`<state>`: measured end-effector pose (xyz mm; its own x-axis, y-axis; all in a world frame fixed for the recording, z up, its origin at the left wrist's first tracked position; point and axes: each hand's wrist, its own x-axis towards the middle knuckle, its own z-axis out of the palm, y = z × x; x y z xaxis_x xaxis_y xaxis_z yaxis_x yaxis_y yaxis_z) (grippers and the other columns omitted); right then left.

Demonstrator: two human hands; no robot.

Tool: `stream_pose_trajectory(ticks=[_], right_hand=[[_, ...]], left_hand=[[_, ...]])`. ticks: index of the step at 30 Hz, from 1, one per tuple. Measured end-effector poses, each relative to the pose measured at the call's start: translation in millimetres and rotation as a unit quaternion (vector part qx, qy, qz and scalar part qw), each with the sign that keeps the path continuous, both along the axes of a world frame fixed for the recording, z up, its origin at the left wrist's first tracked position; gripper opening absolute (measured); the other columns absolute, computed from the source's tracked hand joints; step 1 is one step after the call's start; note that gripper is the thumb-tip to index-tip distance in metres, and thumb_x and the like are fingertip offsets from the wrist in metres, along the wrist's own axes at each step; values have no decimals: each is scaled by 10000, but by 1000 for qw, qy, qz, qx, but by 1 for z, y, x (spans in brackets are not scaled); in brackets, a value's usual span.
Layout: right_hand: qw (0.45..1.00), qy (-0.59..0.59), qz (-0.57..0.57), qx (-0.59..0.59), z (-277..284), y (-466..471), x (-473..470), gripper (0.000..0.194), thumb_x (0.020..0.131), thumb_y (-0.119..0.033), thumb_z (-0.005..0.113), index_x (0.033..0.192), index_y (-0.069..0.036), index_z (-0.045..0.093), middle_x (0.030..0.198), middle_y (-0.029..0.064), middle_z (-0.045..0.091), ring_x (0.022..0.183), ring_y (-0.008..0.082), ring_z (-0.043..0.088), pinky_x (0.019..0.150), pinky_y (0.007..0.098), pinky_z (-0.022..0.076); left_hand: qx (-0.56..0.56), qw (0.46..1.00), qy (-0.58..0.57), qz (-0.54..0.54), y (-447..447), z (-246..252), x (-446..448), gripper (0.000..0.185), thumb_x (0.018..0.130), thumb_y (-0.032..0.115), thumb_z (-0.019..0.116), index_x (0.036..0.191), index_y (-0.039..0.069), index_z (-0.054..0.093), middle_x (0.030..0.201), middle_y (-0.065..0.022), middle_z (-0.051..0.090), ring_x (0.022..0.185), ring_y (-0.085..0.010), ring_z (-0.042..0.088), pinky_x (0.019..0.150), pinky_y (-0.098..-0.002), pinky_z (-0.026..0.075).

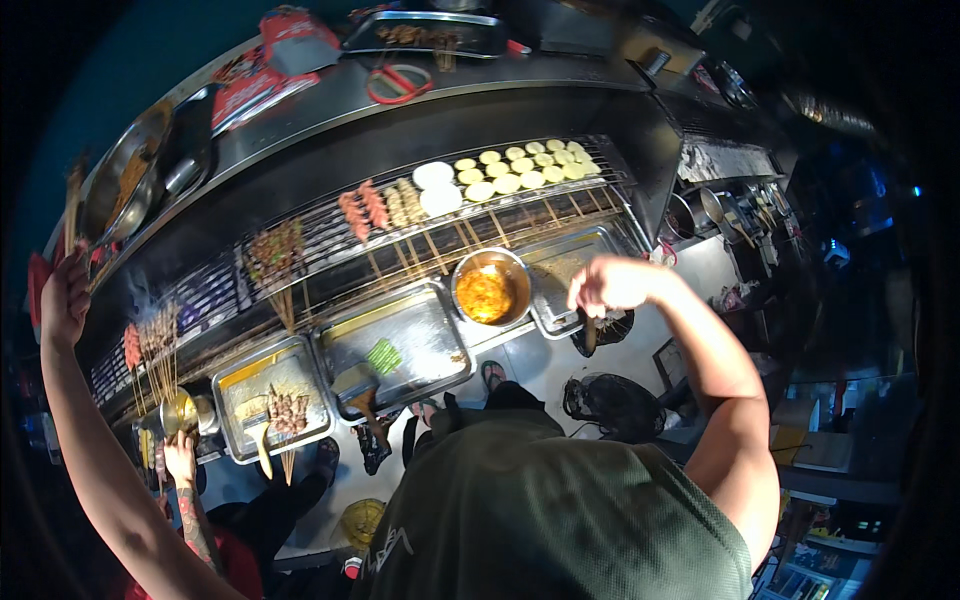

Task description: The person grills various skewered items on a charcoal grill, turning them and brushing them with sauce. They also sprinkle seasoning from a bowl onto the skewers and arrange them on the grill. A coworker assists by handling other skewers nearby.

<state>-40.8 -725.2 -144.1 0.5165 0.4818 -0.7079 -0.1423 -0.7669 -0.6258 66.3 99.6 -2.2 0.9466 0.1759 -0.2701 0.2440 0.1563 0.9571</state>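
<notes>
My left hand (67, 296) is raised at the far left, its fingers closed around the lower ends of a bundle of skewers (73, 202). My right hand (611, 286), blurred, is over a metal tray (555, 262) beside a wooden handle (591, 336); whether it grips anything is unclear. Between them, a long charcoal grill (322, 247) bears sliced pale rounds (506, 182), white discs (441, 199), pink skewers (364, 210) and browned, seasoned skewers (275, 251). A metal pot of orange sauce (486, 294) stands before the grill.
Trays with green pieces (385, 356), a wooden-handled brush (364, 401) and meat skewers (287, 412) line the front. A co-worker's tattooed arm (191, 517) reaches to a small metal pot (180, 412). The rear shelf holds a large bowl (127, 176), packets (251, 90) and red-rimmed scissors or tongs (399, 82).
</notes>
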Motion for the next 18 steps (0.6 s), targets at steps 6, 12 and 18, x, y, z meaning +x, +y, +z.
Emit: stream_pose_trajectory(ticks=[6,12,18], right_hand=[[883,-342,161,-279,-208,-125,-94,603,723,-172,778,1296,-162,591,1329,121,476,1289,343,446,987,435,460],[847,-523,-78,44,-199,-130,-73,325,779,-24,686,1091,-93,627,1064,107,616,948,353,628,829,406,539],[814,-545,95,178,-175,-22,-4,245,834,-105,666,1072,-157,691,1138,35,663,1015,262,644,854,405,527]], left_hand=[[-109,976,-180,-53,-130,3,-48,397,1088,188,369,1406,-41,432,804,15,454,537,-27,340,387,-179,246],[-125,980,-139,64,-333,-24,-154,443,1070,141,359,1493,11,376,771,34,567,465,2,320,343,-171,211],[-277,951,-100,98,-497,-101,-253,329,1070,223,444,1365,88,500,823,16,630,516,-27,430,392,-180,340]])
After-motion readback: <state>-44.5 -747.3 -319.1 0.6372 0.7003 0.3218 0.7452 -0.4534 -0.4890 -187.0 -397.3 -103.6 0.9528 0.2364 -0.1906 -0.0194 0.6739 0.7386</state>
